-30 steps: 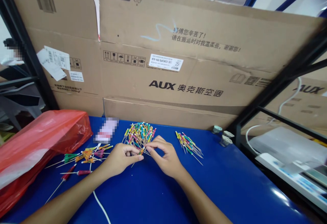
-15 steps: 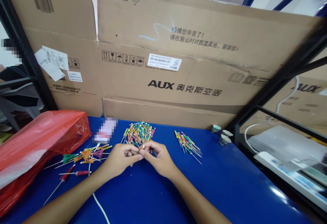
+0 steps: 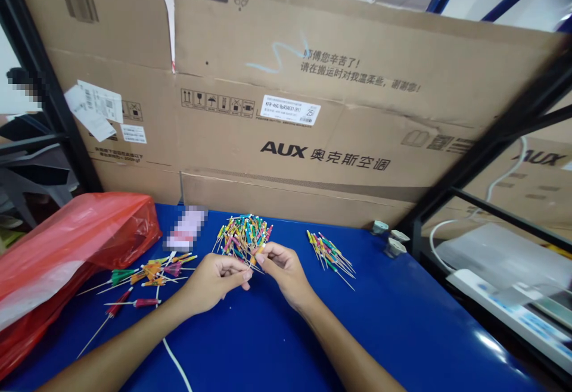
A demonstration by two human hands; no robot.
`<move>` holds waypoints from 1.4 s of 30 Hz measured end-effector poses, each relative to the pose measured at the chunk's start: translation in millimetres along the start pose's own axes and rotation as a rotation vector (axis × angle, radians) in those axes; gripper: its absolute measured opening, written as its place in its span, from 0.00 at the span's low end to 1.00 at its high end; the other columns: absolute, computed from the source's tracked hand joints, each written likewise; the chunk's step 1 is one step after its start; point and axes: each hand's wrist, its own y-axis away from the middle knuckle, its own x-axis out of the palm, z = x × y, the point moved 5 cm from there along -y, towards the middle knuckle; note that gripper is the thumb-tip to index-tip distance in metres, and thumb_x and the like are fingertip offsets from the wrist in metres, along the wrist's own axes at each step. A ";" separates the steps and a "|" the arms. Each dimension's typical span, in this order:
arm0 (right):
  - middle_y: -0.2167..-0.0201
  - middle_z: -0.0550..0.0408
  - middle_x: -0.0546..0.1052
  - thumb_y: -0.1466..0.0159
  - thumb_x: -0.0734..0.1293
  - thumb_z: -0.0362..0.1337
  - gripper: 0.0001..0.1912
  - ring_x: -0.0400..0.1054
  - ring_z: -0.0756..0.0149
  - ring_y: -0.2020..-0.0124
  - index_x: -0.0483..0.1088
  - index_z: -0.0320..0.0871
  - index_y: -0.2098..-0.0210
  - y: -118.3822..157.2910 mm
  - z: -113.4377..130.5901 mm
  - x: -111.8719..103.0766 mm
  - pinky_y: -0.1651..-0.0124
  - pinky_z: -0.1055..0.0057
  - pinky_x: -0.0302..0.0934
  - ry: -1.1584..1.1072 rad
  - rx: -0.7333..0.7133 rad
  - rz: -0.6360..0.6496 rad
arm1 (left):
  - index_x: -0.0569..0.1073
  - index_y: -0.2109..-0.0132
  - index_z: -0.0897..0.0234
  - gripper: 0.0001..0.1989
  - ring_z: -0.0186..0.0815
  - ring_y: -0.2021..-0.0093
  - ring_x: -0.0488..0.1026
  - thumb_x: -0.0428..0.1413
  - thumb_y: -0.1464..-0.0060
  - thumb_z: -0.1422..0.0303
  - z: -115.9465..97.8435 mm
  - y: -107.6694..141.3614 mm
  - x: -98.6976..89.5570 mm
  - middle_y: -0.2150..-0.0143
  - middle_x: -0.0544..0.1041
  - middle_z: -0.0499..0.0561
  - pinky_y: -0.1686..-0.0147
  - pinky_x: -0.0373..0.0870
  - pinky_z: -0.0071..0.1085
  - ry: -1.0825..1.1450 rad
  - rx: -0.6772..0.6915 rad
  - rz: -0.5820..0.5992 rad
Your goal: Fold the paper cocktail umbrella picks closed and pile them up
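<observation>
A dense heap of thin cocktail-style picks (image 3: 243,238) with multicoloured paper tips lies on the blue table (image 3: 379,320). My right hand (image 3: 283,273) sits just below the heap, its thumb and forefinger pinched on a small yellow-orange pick (image 3: 258,254). My left hand (image 3: 214,282) is beside it, fingers pointing right, almost touching the right hand; whether it holds a pick is hidden. A smaller bunch of picks (image 3: 329,258) lies to the right. Larger tasselled picks (image 3: 147,276) are scattered left of my left hand.
A red plastic bag (image 3: 75,249) covers the table's left end. A blurred packet (image 3: 185,228) lies behind the tasselled picks. Several small cups (image 3: 393,240) stand at the back right. Cardboard sheets stand behind the table, and a white cable (image 3: 172,356) crosses its front.
My hands have drawn slightly apart from their close pinch. My right hand has shifted up and right with the small pick, and the heap looks unchanged.
</observation>
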 end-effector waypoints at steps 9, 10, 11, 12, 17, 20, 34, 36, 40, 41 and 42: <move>0.66 0.54 0.77 0.39 0.72 0.45 0.11 0.70 0.65 0.65 0.75 0.44 0.63 0.3 5.5 -4.8 0.60 0.68 0.65 0.044 -0.040 -0.002 | 0.82 0.60 0.66 0.17 0.28 0.82 0.64 0.58 0.44 0.56 -5.7 -2.4 -2.7 0.68 0.83 0.54 0.82 0.58 0.24 -0.007 0.032 -0.029; 0.67 0.55 0.76 0.40 0.72 0.45 0.11 0.69 0.66 0.66 0.75 0.44 0.63 0.0 5.4 -5.9 0.61 0.69 0.65 0.046 -0.047 -0.031 | 0.82 0.61 0.66 0.16 0.29 0.81 0.65 0.58 0.44 0.56 -6.6 -2.5 -2.9 0.68 0.82 0.54 0.80 0.59 0.25 -0.009 0.047 -0.034; 0.69 0.55 0.76 0.40 0.72 0.45 0.11 0.68 0.67 0.68 0.75 0.43 0.64 -0.4 4.8 -6.3 0.62 0.70 0.64 0.048 -0.047 -0.047 | 0.82 0.61 0.66 0.16 0.30 0.79 0.67 0.59 0.44 0.57 -7.3 -2.4 -3.0 0.69 0.82 0.54 0.79 0.60 0.25 -0.011 0.061 -0.036; 0.70 0.56 0.75 0.40 0.72 0.45 0.12 0.67 0.67 0.69 0.74 0.43 0.65 -0.8 3.8 -5.7 0.64 0.71 0.64 0.051 -0.042 -0.046 | 0.82 0.62 0.66 0.15 0.31 0.77 0.69 0.59 0.44 0.57 -7.5 -2.4 -3.0 0.69 0.82 0.54 0.77 0.62 0.25 -0.012 0.072 -0.038; 0.73 0.57 0.72 0.39 0.72 0.46 0.13 0.65 0.68 0.71 0.73 0.42 0.68 -3.0 0.4 -0.6 0.66 0.72 0.62 0.082 -0.038 0.034 | 0.82 0.62 0.65 0.14 0.34 0.73 0.72 0.59 0.44 0.58 -5.6 -1.3 -3.1 0.68 0.82 0.54 0.75 0.63 0.26 -0.028 0.086 -0.052; 0.72 0.56 0.73 0.39 0.71 0.48 0.14 0.65 0.67 0.70 0.73 0.42 0.68 -3.7 -0.3 0.1 0.65 0.71 0.63 0.122 -0.053 0.084 | 0.82 0.61 0.65 0.15 0.34 0.74 0.72 0.59 0.44 0.57 -4.7 -0.6 -2.3 0.68 0.82 0.54 0.75 0.62 0.26 -0.046 0.081 -0.045; 0.65 0.52 0.78 0.37 0.70 0.43 0.10 0.70 0.65 0.65 0.76 0.43 0.66 -0.1 6.1 1.8 0.60 0.68 0.64 0.100 -0.077 0.133 | 0.81 0.62 0.66 0.14 0.34 0.74 0.71 0.59 0.43 0.58 -1.5 -2.8 -0.7 0.68 0.82 0.54 0.75 0.62 0.26 -0.018 0.087 -0.053; 0.65 0.53 0.78 0.38 0.71 0.44 0.10 0.70 0.65 0.66 0.75 0.43 0.66 -0.6 4.4 -0.9 0.61 0.69 0.64 0.080 -0.065 0.056 | 0.81 0.62 0.66 0.15 0.33 0.74 0.71 0.59 0.44 0.58 -2.4 -2.9 -1.0 0.69 0.82 0.54 0.75 0.62 0.26 -0.016 0.086 -0.060; 0.72 0.57 0.74 0.40 0.73 0.45 0.13 0.66 0.69 0.71 0.72 0.42 0.71 -2.3 -1.7 -0.4 0.66 0.72 0.62 0.062 -0.021 0.027 | 0.81 0.62 0.66 0.14 0.32 0.76 0.68 0.59 0.43 0.59 -4.8 -1.8 -0.6 0.70 0.81 0.53 0.76 0.61 0.26 -0.031 0.087 -0.051; 0.73 0.57 0.73 0.39 0.72 0.45 0.13 0.65 0.69 0.71 0.71 0.41 0.72 -2.5 -2.9 1.0 0.67 0.73 0.61 0.060 -0.011 0.048 | 0.81 0.62 0.66 0.14 0.32 0.76 0.68 0.59 0.43 0.59 -5.3 -1.3 -0.5 0.69 0.82 0.53 0.76 0.60 0.26 -0.035 0.088 -0.049; 0.73 0.57 0.73 0.39 0.72 0.44 0.13 0.65 0.69 0.71 0.71 0.41 0.72 -2.7 -3.6 2.4 0.66 0.73 0.61 0.055 -0.004 0.072 | 0.81 0.62 0.66 0.14 0.32 0.76 0.67 0.59 0.43 0.59 -5.8 -0.8 -0.5 0.69 0.81 0.53 0.76 0.60 0.26 -0.039 0.090 -0.050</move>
